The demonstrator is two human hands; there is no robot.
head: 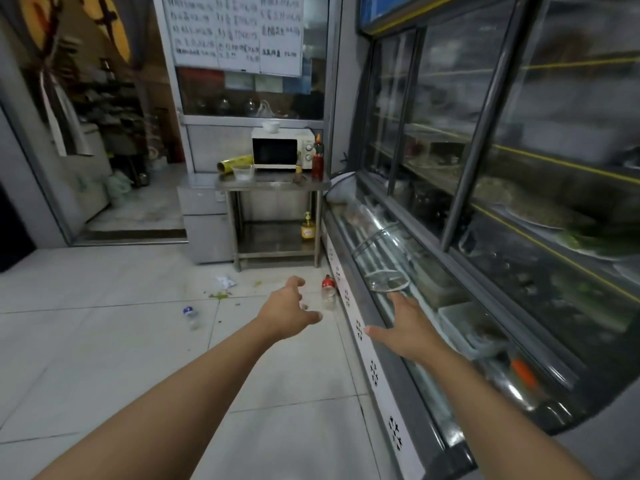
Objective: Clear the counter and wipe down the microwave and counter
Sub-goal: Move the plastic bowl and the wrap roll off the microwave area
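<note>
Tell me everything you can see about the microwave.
The microwave is a white box with a dark glass door on its left and two round knobs on its right. It stands upright, door shut, at the back of the steel counter. A white bowl sits on top; a red bottle stands in front of its right end.

Handwritten rows on white paper sheets (235,29) taped to the glass partition, too blurred to read. Yellow label on amber bottle (307,227) under steel table, illegible too.
</note>
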